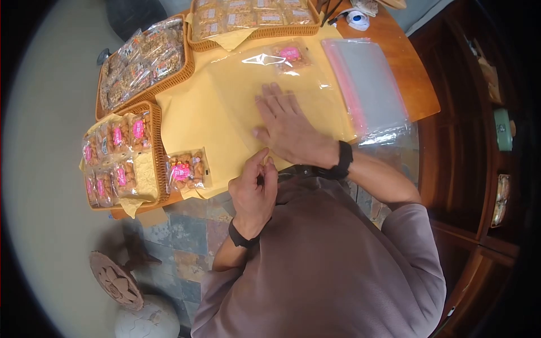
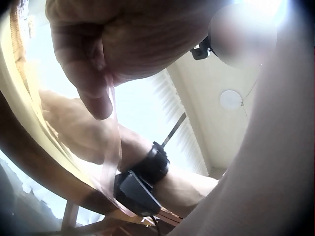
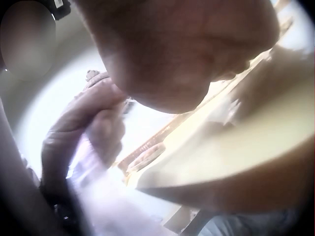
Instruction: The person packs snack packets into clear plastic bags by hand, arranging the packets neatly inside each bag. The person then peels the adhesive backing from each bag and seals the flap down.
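Observation:
A large clear plastic bag point(image 1: 234, 79) lies over the yellow cloth, with a pink-labelled snack packet point(image 1: 290, 54) showing through it near its far end. My right hand point(image 1: 290, 132) lies flat on the bag, fingers spread and pointing away from me. At the bag's near edge, my left hand point(image 1: 252, 191) is curled, thumb against fingers. The left wrist view shows a clear, pinkish strip of plastic point(image 2: 111, 147) pinched there and hanging below the thumb. From the right wrist view, a sheet of clear plastic point(image 3: 106, 196) also hangs beneath the left hand.
A stack of clear bags with pink edges point(image 1: 369, 84) lies at the right. Wicker baskets of packets stand at the left point(image 1: 160, 160), back left point(image 1: 183, 70) and back point(image 1: 270, 32). Another snack packet point(image 1: 189, 170) rests near the table's front left. Wooden shelves point(image 1: 456, 141) stand to the right.

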Tool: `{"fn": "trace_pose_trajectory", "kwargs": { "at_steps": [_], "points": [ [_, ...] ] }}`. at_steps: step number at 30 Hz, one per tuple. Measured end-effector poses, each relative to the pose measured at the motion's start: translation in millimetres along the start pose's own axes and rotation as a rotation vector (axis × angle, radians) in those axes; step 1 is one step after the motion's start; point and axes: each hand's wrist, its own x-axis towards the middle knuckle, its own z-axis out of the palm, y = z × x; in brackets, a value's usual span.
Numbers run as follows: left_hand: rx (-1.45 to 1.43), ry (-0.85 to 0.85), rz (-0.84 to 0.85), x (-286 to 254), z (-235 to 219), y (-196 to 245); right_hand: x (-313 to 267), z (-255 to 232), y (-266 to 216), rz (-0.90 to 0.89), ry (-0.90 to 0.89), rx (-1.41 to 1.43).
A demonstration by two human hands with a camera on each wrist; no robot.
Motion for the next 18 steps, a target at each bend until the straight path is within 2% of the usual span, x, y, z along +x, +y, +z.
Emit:
{"fn": "trace_pose_trajectory", "kwargs": {
  "at_steps": [1, 3, 5, 6, 7, 8, 10, 12, 13, 14, 15, 16, 17, 18],
  "points": [
    [0.016, 0.002, 0.006, 0.4, -0.5, -1.0, -9.7, -1.4, -2.5, -0.005, -0.005, 0.001],
    [-0.002, 0.005, 0.014, 1.8, -1.4, -3.8, -31.0, -6.0, -3.8, -0.169, -0.005, 0.013],
    [-0.015, 0.029, 0.004, 1.5, -0.5, -5.0, -47.4, -21.2, -7.1, -0.186, -0.079, 0.075],
    [0.025, -0.008, 0.054, 2.8, -1.8, -5.4, -52.6, -29.8, -9.0, -0.201, -0.148, 0.140],
    [0.074, -0.047, 0.100, 2.4, -7.0, -5.8, -58.6, -36.9, -11.3, -0.243, -0.171, 0.157],
    [0.104, -0.016, 0.072, 1.8, -14.4, -3.3, -64.5, -43.3, -12.9, -0.215, -0.147, 0.207],
    [0.073, -0.198, 0.030, 0.9, -29.3, 3.9, -74.9, -52.7, -11.5, -0.215, -0.132, 0.284],
    [0.098, -0.149, -0.011, -3.1, -46.7, -3.8, -85.8, -60.6, -4.0, -0.245, -0.074, 0.354],
    [0.166, 0.027, 0.018, -3.2, -54.7, -13.6, -90.0, -62.9, 0.3, -0.260, -0.081, 0.368],
    [0.232, 0.199, 0.048, -3.2, -63.6, -21.0, -94.8, -65.1, 4.2, -0.263, 0.009, 0.414],
    [0.265, 0.312, -0.011, -1.2, -74.4, -25.9, -97.6, -66.9, 6.8, -0.260, 0.103, 0.458],
    [0.296, 0.425, -0.065, 1.8, -85.5, -30.5, -97.8, -69.2, 8.0, -0.266, 0.104, 0.466],
    [0.305, 0.427, -0.067, 3.9, -98.0, -32.6, -98.1, -71.6, 8.7, -0.248, 0.243, 0.412],
    [0.465, 0.417, -0.104, 5.7, -111.0, -32.3, -99.7, -72.4, 9.9, -0.226, 0.381, 0.357]
  ]
}}
